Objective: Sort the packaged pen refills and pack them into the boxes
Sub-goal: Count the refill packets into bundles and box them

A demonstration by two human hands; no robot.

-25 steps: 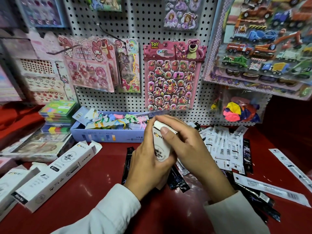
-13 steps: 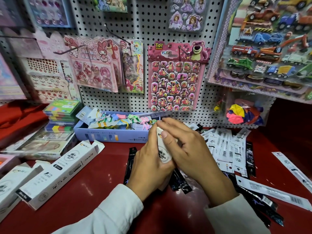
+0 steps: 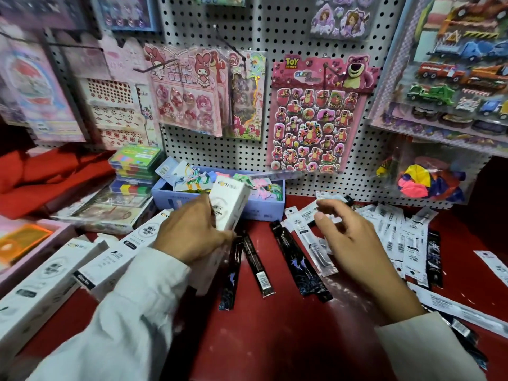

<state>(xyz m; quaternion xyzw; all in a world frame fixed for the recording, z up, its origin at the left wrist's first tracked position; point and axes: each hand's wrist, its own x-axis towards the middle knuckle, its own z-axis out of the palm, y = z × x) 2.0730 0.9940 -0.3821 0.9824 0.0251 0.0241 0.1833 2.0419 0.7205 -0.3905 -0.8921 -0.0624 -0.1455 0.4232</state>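
Note:
My left hand point(image 3: 192, 235) grips a tall white refill box point(image 3: 229, 204), held upright and tilted slightly left over the red table. My right hand point(image 3: 349, 243) hovers to its right with fingers spread and holds nothing. Under and beyond it lie white packaged refills point(image 3: 395, 235) in a loose heap. Several black packaged refills point(image 3: 299, 259) lie side by side between my hands. Two more white boxes point(image 3: 115, 251) lie flat at the left.
A blue tray of coloured clips point(image 3: 264, 207) stands behind the held box against the pegboard. Stacked colourful cases point(image 3: 134, 163) and a pink box point(image 3: 33, 243) sit at the left. Sticker sheets hang on the pegboard point(image 3: 308, 31). A bag of balloons point(image 3: 428, 180) hangs at the right.
My right hand has let go of the white box and moved right over the refills. My left hand has carried the box left and up. The camera has shifted.

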